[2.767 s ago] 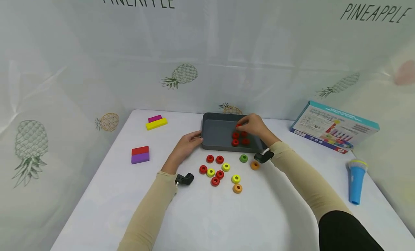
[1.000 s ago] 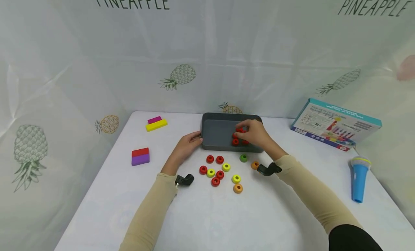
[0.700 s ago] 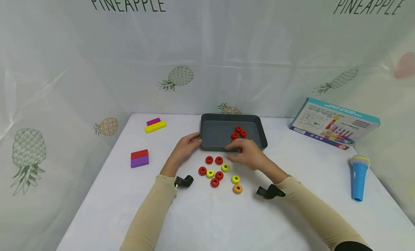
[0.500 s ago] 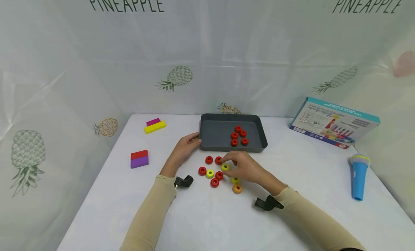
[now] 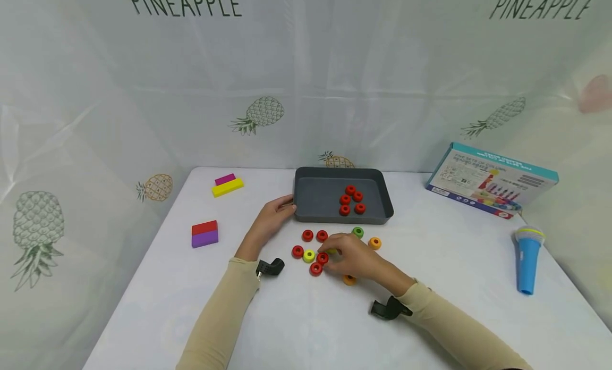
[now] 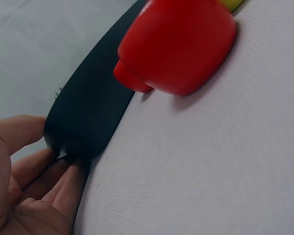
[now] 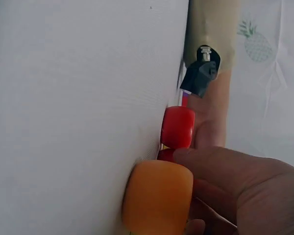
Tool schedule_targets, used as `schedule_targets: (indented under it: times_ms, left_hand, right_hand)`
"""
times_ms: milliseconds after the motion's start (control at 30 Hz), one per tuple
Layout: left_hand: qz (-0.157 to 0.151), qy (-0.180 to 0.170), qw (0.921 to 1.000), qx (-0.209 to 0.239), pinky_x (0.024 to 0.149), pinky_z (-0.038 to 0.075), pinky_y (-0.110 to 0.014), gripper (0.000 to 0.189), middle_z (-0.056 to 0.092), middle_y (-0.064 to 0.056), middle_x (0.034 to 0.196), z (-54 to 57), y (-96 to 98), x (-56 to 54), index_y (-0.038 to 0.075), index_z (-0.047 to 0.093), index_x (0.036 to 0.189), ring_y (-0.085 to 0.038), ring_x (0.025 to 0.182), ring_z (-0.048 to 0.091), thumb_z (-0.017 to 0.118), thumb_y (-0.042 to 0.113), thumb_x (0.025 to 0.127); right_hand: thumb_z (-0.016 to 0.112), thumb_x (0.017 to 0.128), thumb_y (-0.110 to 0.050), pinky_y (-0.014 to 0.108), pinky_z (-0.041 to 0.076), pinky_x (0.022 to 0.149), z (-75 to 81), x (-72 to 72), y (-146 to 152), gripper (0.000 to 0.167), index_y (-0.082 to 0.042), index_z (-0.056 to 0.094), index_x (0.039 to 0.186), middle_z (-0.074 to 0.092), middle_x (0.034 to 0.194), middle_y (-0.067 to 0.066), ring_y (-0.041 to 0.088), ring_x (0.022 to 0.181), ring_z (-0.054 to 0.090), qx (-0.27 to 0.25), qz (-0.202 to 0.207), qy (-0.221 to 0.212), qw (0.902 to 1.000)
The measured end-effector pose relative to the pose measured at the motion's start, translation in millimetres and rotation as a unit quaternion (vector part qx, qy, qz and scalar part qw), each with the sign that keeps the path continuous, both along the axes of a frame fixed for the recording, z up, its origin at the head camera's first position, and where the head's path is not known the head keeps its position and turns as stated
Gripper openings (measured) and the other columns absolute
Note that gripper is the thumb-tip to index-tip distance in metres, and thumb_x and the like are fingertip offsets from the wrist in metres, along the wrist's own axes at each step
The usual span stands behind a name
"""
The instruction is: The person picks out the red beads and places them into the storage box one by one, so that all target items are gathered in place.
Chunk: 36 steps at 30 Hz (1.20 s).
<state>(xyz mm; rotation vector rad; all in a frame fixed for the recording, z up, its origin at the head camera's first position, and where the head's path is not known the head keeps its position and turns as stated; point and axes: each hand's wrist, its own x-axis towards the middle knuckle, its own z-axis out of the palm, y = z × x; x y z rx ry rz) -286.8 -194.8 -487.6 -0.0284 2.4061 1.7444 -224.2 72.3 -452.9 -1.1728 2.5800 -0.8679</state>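
Note:
In the head view, my left hand [image 5: 270,221] grips the left front corner of a dark grey tray [image 5: 311,192]. The left wrist view shows its thumb and fingers against the tray wall [image 6: 88,103]. Several red beads [image 5: 358,196] lie in the tray's right half. My right hand [image 5: 356,255] is over the loose beads before the tray, finger and thumb around a red bead [image 5: 322,258] on the table. In the right wrist view the thumb [image 7: 206,164] touches that bead, beside an orange bead [image 7: 159,196]; the other fingertips are mostly hidden.
Loose red, yellow [image 5: 308,255], green [image 5: 357,232] and orange beads [image 5: 375,243] lie around the right hand. Coloured blocks [image 5: 204,234] and a yellow bar [image 5: 227,187] are at left. A printed box [image 5: 492,181] and a blue toy microphone [image 5: 528,261] stand at right.
My right hand let go of a red bead in the tray, then came out over the front rim to the loose beads and a red one there. My left hand stays at the tray.

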Motion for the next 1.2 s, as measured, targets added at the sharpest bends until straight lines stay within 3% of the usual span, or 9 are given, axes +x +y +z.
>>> schedule_targets:
  times_ms: [333,733,967,1200]
  left_hand:
    - [0.005,-0.007,1.0,0.005,0.121,0.037,-0.044,0.053,0.055,-0.002,0.15,-1.2,0.4,-1.9,0.027,0.05,0.15,-0.021,0.14,0.052,0.063,0.039,0.099]
    - [0.004,-0.006,1.0,0.001,0.121,0.036,-0.045,0.054,0.054,-0.002,0.152,-2.3,-0.3,-2.2,0.027,0.05,0.15,-0.022,0.141,0.052,0.062,0.039,0.099]
    - [0.006,-0.004,1.0,-0.002,0.121,0.037,-0.045,0.054,0.055,-0.002,0.151,-1.8,0.4,-3.6,0.026,0.05,0.15,-0.022,0.14,0.052,0.062,0.04,0.099]
    - [0.006,-0.005,0.9999,-0.007,0.121,0.037,-0.045,0.055,0.054,-0.003,0.151,-1.2,0.3,-2.4,0.025,0.049,0.151,-0.022,0.141,0.051,0.062,0.039,0.1]
  right_hand:
    - [0.081,0.085,-0.015,0.021,0.052,0.076,-3.0,-0.1,-0.4,0.022,-0.019,0.078,0.107,0.073,0.103,-0.009,0.014,0.091,0.063,0.001,-0.017,-0.017,0.9997]
    - [0.082,0.085,-0.017,0.02,0.048,0.066,-2.8,0.0,-0.6,0.021,-0.018,0.078,0.106,0.072,0.102,-0.009,0.018,0.083,0.06,-0.003,-0.026,-0.02,0.9995]
    - [0.082,0.083,-0.014,0.02,0.046,0.061,5.0,-2.9,2.5,0.024,-0.018,0.078,0.106,0.071,0.099,-0.01,0.021,0.077,0.057,-0.021,-0.039,-0.041,0.9982]
    - [0.083,0.082,-0.014,0.021,0.045,0.06,15.5,-11.6,4.6,0.026,-0.017,0.079,0.107,0.074,0.101,-0.008,0.026,0.077,0.057,-0.04,-0.048,-0.027,0.9977]
